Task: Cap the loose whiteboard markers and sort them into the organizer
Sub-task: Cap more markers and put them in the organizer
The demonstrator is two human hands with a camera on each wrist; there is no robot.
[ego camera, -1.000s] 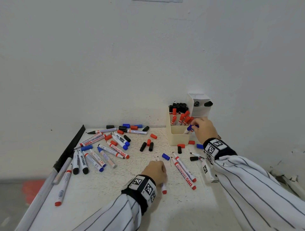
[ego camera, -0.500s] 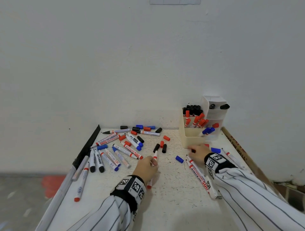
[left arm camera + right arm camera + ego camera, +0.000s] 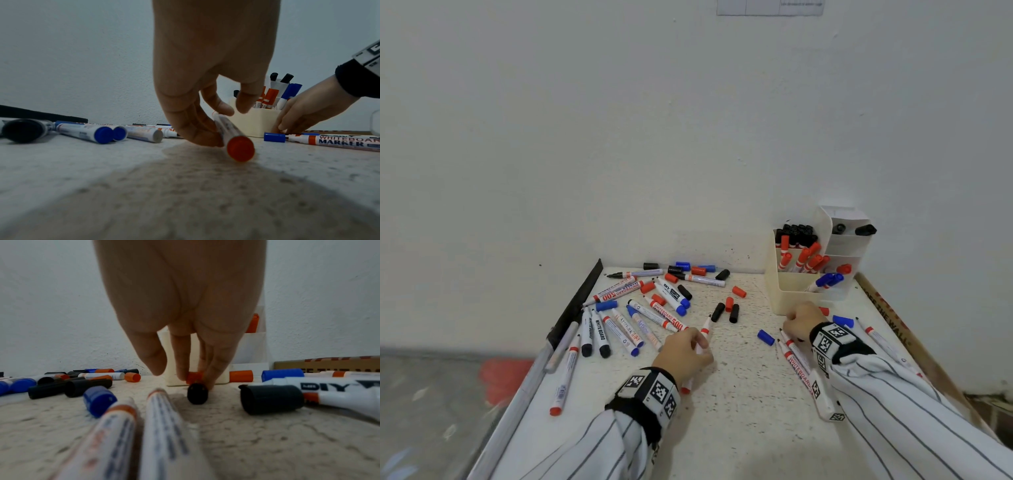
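We hold an uncapped white whiteboard marker with a red end plug (image 3: 704,334) in our left hand (image 3: 683,354), thumb and fingers pinching its barrel, the plug end low over the speckled white tabletop (image 3: 739,411) and the tip pointing away from us, well to the left of the cream plastic organizer (image 3: 796,298). In the left wrist view the marker (image 3: 232,134) slants down toward the camera under the curled fingers (image 3: 191,128). Our right hand (image 3: 803,323) sits just in front of the organizer, fingertips (image 3: 183,369) pinching a small red cap (image 3: 194,377) against the tabletop, with a black cap (image 3: 197,393) touching it on the near side. The organizer stands at the far right against the white wall (image 3: 619,137) and holds capped black, red and blue markers in separate compartments. Left of the organizer lie more loose markers and red, blue and black caps.
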